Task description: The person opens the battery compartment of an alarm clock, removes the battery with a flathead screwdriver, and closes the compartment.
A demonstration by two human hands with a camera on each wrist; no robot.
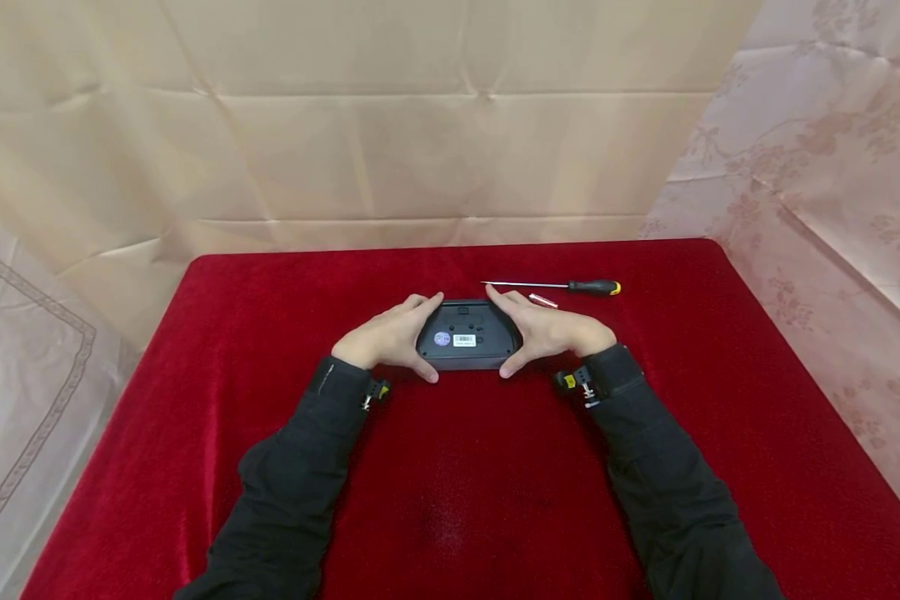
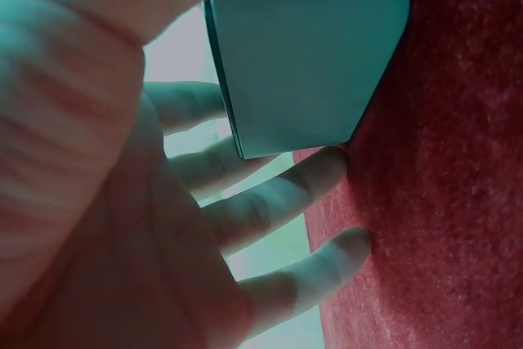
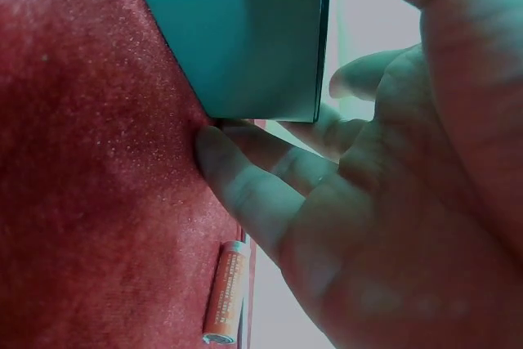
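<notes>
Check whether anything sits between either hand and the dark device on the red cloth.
Nothing visible does. The left hand and right hand already grip the dark device at its two ends. The screwdriver and battery lie behind the right hand, apart from the device.

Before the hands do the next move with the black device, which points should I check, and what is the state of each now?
1. Left hand holds the left end of the black device: ok.
2. Right hand holds its right end: ok.
3. Device lies on the red cloth, label side up: ok.
4. Screwdriver lies free behind the right hand, within likely reach: ok.
5. Small battery lies on the cloth beside the right hand, apart from the device: ok.
6. Battery cover open or closed: cannot tell.
</notes>
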